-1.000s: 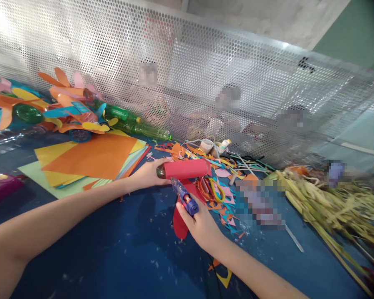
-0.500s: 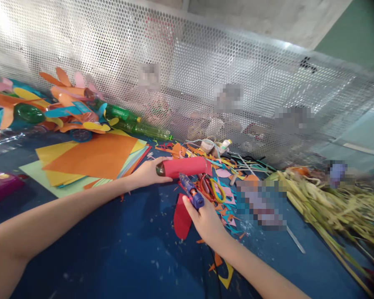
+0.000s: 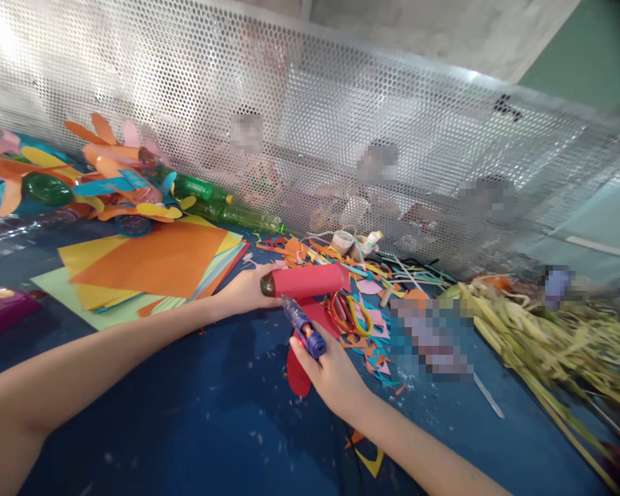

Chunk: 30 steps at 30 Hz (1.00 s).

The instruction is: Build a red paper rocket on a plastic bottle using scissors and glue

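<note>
My left hand (image 3: 251, 289) is closed around the end of a bottle wrapped in red paper (image 3: 310, 280), which lies sideways above the table; its dark bare end shows by my fingers. In my right hand (image 3: 335, 372) is a blue glue gun (image 3: 304, 327), its nozzle close to the lower edge of the wrapped bottle near my left hand. I cannot tell whether the nozzle touches it. Beneath the glue gun lies a red paper petal (image 3: 298, 372), partly covered by my right hand. Scissors with red and yellow handles (image 3: 359, 315) rest just right of the gun.
Stacked coloured paper (image 3: 155, 262) lies at left, with bottles decorated with paper petals (image 3: 114, 172) behind it. Paper scraps (image 3: 379, 358) spread mid-table. Dry husks (image 3: 552, 351) cover the right. A purple tool (image 3: 5, 310) sits far left. A perforated screen (image 3: 320, 131) stands behind.
My right hand has moved the glue gun slightly left, bringing its nozzle along the wrapped bottle toward my left hand. My left hand still holds the bottle in nearly the same place.
</note>
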Each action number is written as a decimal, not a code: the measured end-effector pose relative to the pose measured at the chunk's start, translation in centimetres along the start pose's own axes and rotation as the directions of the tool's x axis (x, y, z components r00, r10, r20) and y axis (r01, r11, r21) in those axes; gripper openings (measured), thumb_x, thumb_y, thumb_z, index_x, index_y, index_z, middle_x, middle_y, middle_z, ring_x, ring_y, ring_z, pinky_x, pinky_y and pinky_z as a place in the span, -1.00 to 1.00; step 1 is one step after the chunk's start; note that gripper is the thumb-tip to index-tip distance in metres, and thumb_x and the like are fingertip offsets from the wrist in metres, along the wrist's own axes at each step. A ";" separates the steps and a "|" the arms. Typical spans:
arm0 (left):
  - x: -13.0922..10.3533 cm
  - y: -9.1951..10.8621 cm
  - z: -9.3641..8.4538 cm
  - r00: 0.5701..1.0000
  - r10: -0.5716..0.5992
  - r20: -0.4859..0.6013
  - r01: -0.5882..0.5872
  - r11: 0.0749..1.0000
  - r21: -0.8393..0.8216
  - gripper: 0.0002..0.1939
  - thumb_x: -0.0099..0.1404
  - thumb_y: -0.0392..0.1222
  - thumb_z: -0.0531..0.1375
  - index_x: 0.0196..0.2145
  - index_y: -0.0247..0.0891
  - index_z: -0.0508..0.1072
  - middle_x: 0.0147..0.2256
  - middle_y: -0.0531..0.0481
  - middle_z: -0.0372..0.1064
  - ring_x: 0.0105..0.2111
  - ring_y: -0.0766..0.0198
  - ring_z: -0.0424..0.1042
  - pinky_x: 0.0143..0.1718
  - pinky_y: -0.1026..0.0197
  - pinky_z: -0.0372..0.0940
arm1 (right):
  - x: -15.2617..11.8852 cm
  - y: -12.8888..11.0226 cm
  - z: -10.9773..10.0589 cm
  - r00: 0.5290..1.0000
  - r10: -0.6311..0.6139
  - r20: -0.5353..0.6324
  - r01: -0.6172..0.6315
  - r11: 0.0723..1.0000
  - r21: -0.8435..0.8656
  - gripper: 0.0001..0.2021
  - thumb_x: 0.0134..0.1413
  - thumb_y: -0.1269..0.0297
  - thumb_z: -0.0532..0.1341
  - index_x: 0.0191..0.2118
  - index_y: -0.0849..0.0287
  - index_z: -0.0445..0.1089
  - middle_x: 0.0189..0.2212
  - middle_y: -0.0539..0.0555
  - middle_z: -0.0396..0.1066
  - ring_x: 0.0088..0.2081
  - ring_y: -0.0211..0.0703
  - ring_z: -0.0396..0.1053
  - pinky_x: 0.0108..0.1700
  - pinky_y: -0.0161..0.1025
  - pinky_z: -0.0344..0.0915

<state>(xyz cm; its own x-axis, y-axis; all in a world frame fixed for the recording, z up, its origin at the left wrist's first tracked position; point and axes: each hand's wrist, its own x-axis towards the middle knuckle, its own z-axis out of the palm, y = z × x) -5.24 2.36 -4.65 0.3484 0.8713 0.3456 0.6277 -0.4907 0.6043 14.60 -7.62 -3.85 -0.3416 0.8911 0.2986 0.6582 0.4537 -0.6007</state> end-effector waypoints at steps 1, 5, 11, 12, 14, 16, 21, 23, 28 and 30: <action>0.0 0.0 0.0 1.000 -0.007 -0.001 0.007 1.000 0.003 -0.26 -0.04 0.10 0.26 0.09 -0.13 0.18 -0.19 -0.02 0.43 -0.22 0.13 0.43 -0.23 0.22 0.27 | 0.0 0.0 -0.1 1.000 0.000 -0.008 0.000 1.000 -0.007 -0.81 0.16 0.19 0.03 -0.27 0.18 0.27 -0.36 0.12 0.40 -0.26 -0.05 0.39 -0.22 -0.20 0.29; 0.0 0.0 -0.1 0.999 -0.034 -0.004 0.034 0.999 0.025 -0.21 -0.07 0.17 0.25 0.09 -0.14 0.18 -0.20 -0.03 0.43 -0.21 0.10 0.42 -0.21 0.19 0.27 | 0.3 0.3 -0.4 0.998 0.011 -0.055 -0.013 0.999 -0.036 -0.82 0.15 0.19 0.04 -0.31 0.17 0.28 -0.39 0.12 0.41 -0.29 -0.04 0.40 -0.27 -0.20 0.30; 0.1 -0.3 -0.1 0.999 -0.037 -0.004 0.037 0.999 0.028 -0.19 -0.08 0.21 0.25 0.09 -0.16 0.19 -0.17 -0.06 0.41 -0.20 0.10 0.42 -0.20 0.19 0.27 | 1.2 0.3 -3.0 0.988 0.145 -0.046 -0.140 0.985 0.100 -0.72 0.16 0.10 0.00 -0.43 0.16 0.27 -0.60 0.02 0.36 -0.58 -0.19 0.35 -0.47 -0.27 0.29; 0.1 -0.4 -0.1 0.999 -0.037 -0.007 0.037 0.999 0.033 -0.18 -0.09 0.22 0.25 0.09 -0.17 0.19 -0.16 -0.06 0.41 -0.20 0.09 0.42 -0.19 0.19 0.27 | 1.4 0.2 -3.9 0.987 0.148 -0.055 -0.142 0.984 0.107 -0.69 0.17 0.08 -0.01 -0.47 0.15 0.25 -0.65 0.00 0.32 -0.62 -0.21 0.33 -0.48 -0.28 0.28; 0.1 -0.6 0.0 1.000 -0.026 -0.014 0.027 0.999 0.040 -0.16 -0.09 0.21 0.25 0.11 -0.17 0.18 -0.14 -0.07 0.40 -0.19 0.08 0.41 -0.18 0.18 0.27 | 1.8 0.0 -6.0 0.987 0.116 -0.111 -0.112 0.993 0.038 -0.67 0.17 0.06 -0.02 -0.49 0.15 0.24 -0.66 -0.01 0.31 -0.61 -0.22 0.32 -0.47 -0.28 0.27; 0.1 -0.7 0.1 1.000 -0.019 -0.004 0.019 0.999 0.037 -0.17 -0.08 0.21 0.25 0.11 -0.17 0.18 -0.14 -0.08 0.40 -0.18 0.07 0.41 -0.17 0.18 0.27 | 2.3 0.3 -8.0 0.976 0.058 -0.208 -0.086 0.988 -0.128 -0.69 0.15 0.05 0.00 -0.46 0.14 0.27 -0.60 0.05 0.35 -0.55 -0.17 0.35 -0.44 -0.27 0.25; 0.0 -0.6 -0.1 1.000 -0.019 -0.003 0.019 1.000 -0.002 -0.20 -0.07 0.18 0.26 0.10 -0.15 0.19 -0.12 -0.06 0.39 -0.16 0.08 0.40 -0.16 0.17 0.27 | 3.8 4.6 -10.5 0.991 -0.004 -0.135 -0.063 0.872 -0.485 -0.74 0.09 0.10 0.08 -0.19 0.17 0.25 -0.28 0.18 0.39 -0.23 0.02 0.37 -0.25 -0.16 0.26; 0.0 -0.5 -0.2 1.000 -0.004 -0.012 0.004 1.000 -0.009 -0.22 -0.05 0.17 0.25 0.09 -0.18 0.20 -0.11 -0.07 0.39 -0.15 0.09 0.40 -0.14 0.17 0.26 | 4.2 7.3 -10.2 0.996 0.073 -0.047 -0.086 0.800 -0.593 -0.78 0.04 0.19 0.12 -0.21 0.19 0.24 -0.24 0.22 0.34 -0.22 0.06 0.36 -0.26 -0.13 0.27; 0.2 -0.4 -0.1 0.999 -0.018 -0.035 0.019 0.999 0.026 -0.25 -0.05 0.17 0.25 0.06 -0.20 0.23 -0.11 -0.09 0.39 -0.16 0.08 0.40 -0.15 0.16 0.26 | 4.4 12.5 -9.0 0.991 0.134 0.023 -0.086 0.749 -0.657 -0.66 0.00 0.30 0.16 -0.08 0.29 0.20 -0.12 0.32 0.25 -0.07 0.10 0.29 -0.14 -0.09 0.24; 0.2 -0.4 -0.1 0.999 -0.017 -0.047 0.019 0.999 0.026 -0.26 -0.04 0.17 0.24 0.06 -0.19 0.23 -0.10 -0.08 0.38 -0.15 0.08 0.39 -0.14 0.16 0.26 | 4.1 13.1 -8.9 0.988 0.140 0.067 -0.063 0.758 -0.649 -0.71 0.02 0.26 0.15 -0.15 0.31 0.25 -0.17 0.31 0.28 -0.09 0.08 0.30 -0.13 -0.11 0.24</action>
<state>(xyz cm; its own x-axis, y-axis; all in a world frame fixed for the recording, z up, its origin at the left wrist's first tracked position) -5.48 2.73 -4.73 0.3040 0.8784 0.3688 0.6522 -0.4740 0.5915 27.79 2.05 -3.83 -0.2906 0.9431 0.1616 0.9560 0.2933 0.0074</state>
